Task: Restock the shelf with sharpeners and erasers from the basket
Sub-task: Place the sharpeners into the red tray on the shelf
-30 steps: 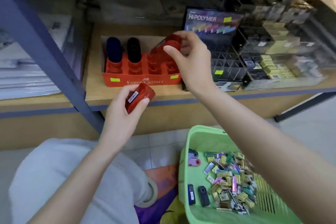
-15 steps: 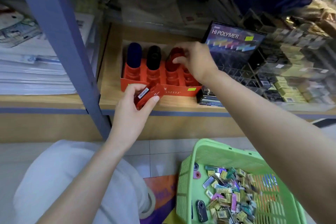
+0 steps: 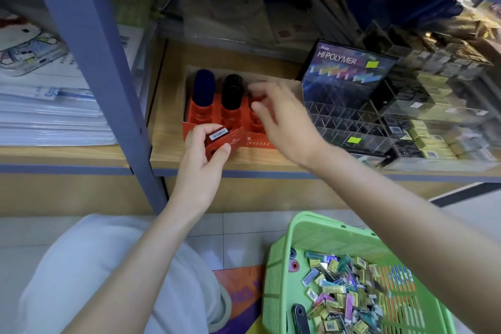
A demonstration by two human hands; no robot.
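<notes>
An orange-red display tray [image 3: 189,127] stands on the wooden shelf [image 3: 168,106]. It holds a blue sharpener [image 3: 204,87], a black sharpener [image 3: 232,89] and a red sharpener [image 3: 258,97] upright in its back row. My right hand [image 3: 282,116], blurred, hovers at the red sharpener with thumb and fingers spread apart. My left hand [image 3: 200,160] grips another red sharpener [image 3: 221,139], barcode label up, in front of the tray. The green basket [image 3: 320,225] at lower right holds several wrapped erasers [image 3: 341,293] and a few small sharpeners [image 3: 294,266].
A blue metal shelf post [image 3: 92,62] rises left of the tray. A black Hi-Polymer display box [image 3: 349,73] and stacked eraser boxes [image 3: 433,106] fill the shelf to the right. Paper stacks [image 3: 40,106] lie at left. My white-clad knee [image 3: 108,266] is below.
My right hand carried a red sharpener down into the tray's third slot and its fingers have spread off it. My left hand rose toward the tray's front with its sharpener.
</notes>
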